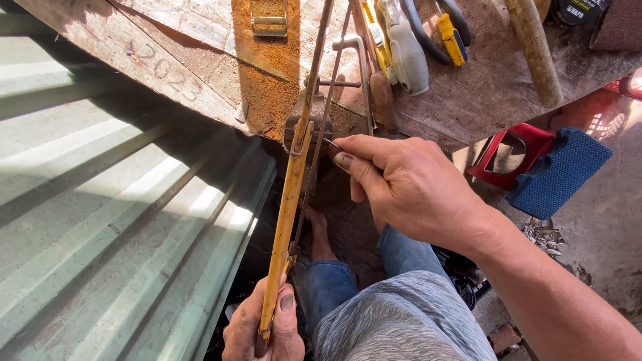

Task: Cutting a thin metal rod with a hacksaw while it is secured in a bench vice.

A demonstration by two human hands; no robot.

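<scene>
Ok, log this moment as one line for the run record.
left hand: grips yellow frame saw at lower end | right hand: pinches small metal piece beside saw | bench vise: on workbench edge, behind saw

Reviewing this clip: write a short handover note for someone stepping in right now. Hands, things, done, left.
Left hand: grip closed on the near end of the yellow saw frame.
Right hand: pinching a small metal piece at the vise.
The frame runs up through the vise on the wooden bench; sawdust lies on it.
Done: frame seated in the vise.
Left: cannot tell how far the work has got.
</scene>
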